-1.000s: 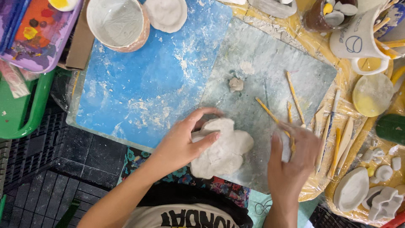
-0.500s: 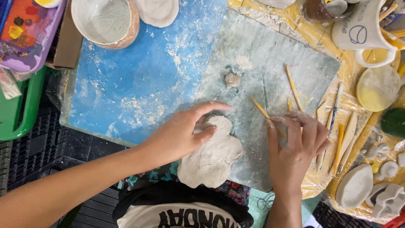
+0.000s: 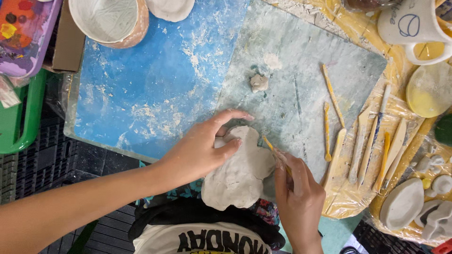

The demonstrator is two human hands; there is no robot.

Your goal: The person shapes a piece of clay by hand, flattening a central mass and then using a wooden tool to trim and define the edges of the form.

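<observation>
A flattened slab of pale clay (image 3: 240, 171) lies at the near edge of a grey-green board (image 3: 306, 70), partly overhanging it toward the person's lap. It is pinned from above by the left hand (image 3: 200, 153), whose fingers are spread and pressed flat on the slab's upper lobe. A thin yellow wooden tool (image 3: 275, 154) is pinched between the fingers of the right hand (image 3: 296, 202), with its tip set at the slab's right edge (just beside a short crack in the rim). The step in hand is judged to be trimming or scoring of that edge. A steady hold-down and a shallow, controlled stroke along the outline would be called for next. More wooden modelling tools (image 3: 367, 141) and a small clay scrap (image 3: 259, 83) lie farther up the board.
</observation>
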